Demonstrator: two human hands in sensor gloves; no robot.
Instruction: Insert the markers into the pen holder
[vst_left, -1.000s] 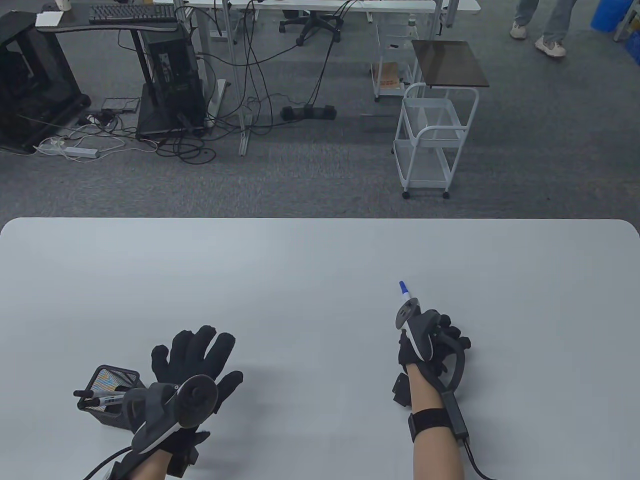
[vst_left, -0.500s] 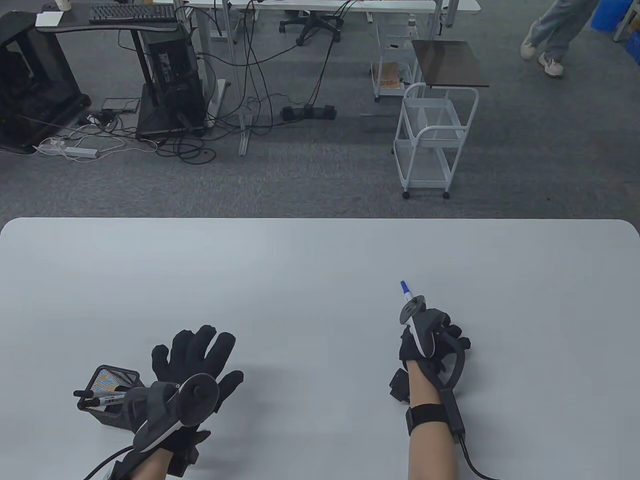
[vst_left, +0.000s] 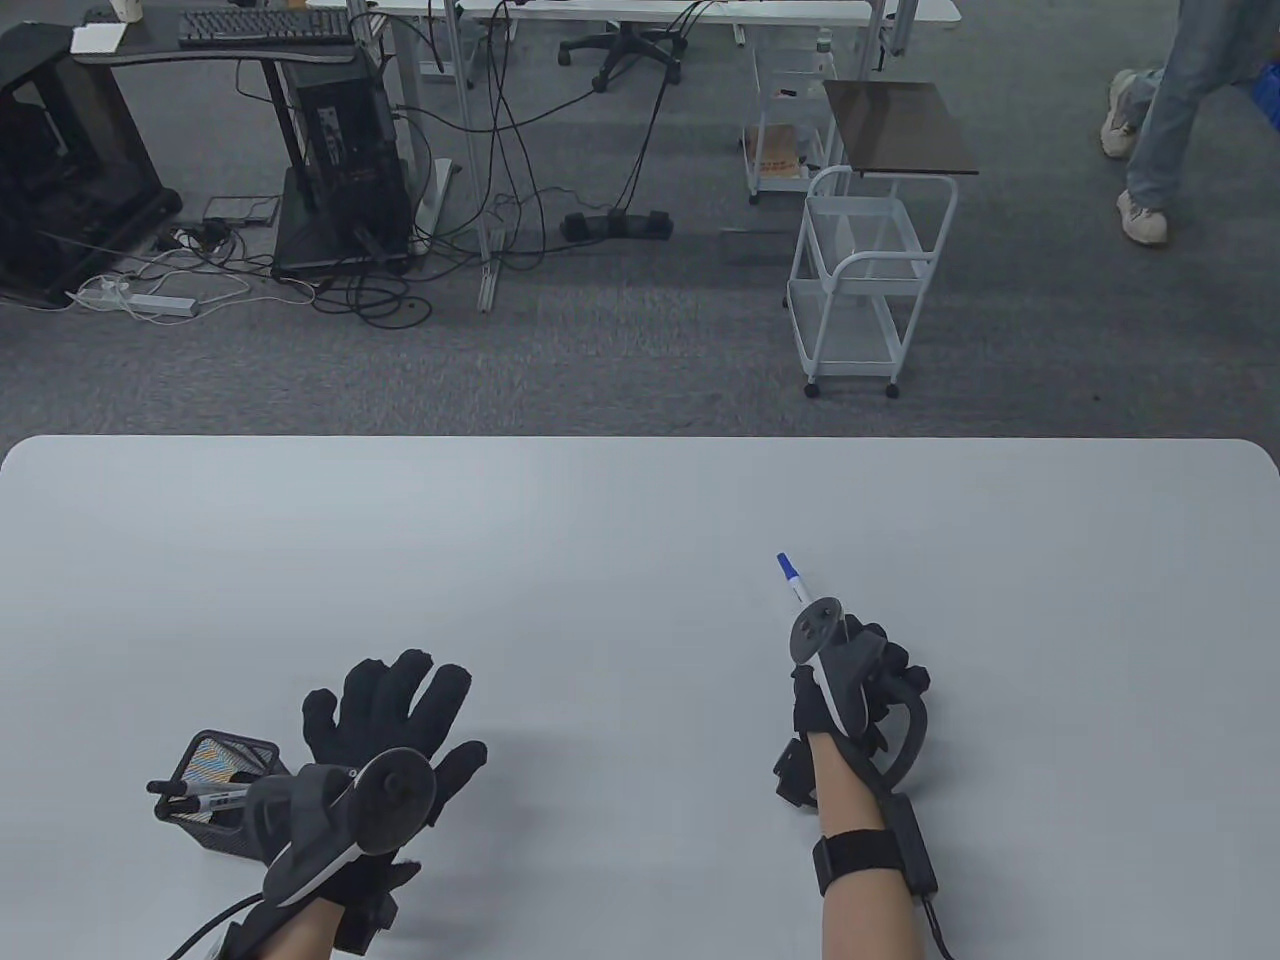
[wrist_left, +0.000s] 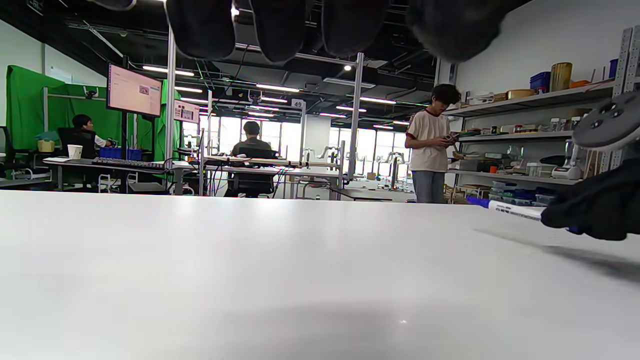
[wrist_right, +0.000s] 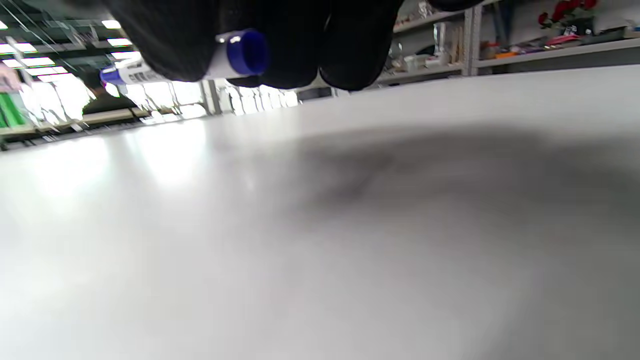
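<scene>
Pale grey rounded table (vst_left: 640, 500) | white wire rolling cart (vst_left: 865, 290) on grey carpet | black office chair (vst_left: 620, 45) | black keyboard (vst_left: 262, 25) on dark desk

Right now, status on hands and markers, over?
Right hand grips blue marker, off the table. Left hand flat, fingers spread, beside pen holder. Black marker already in holder. Path looks clear.

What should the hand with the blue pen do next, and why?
Probably carry it left toward the pen holder. The right hand grips the blue marker just off the table, far to the right of the holder. The holder, by the flat, spread left hand, already has a black marker in it.
</scene>
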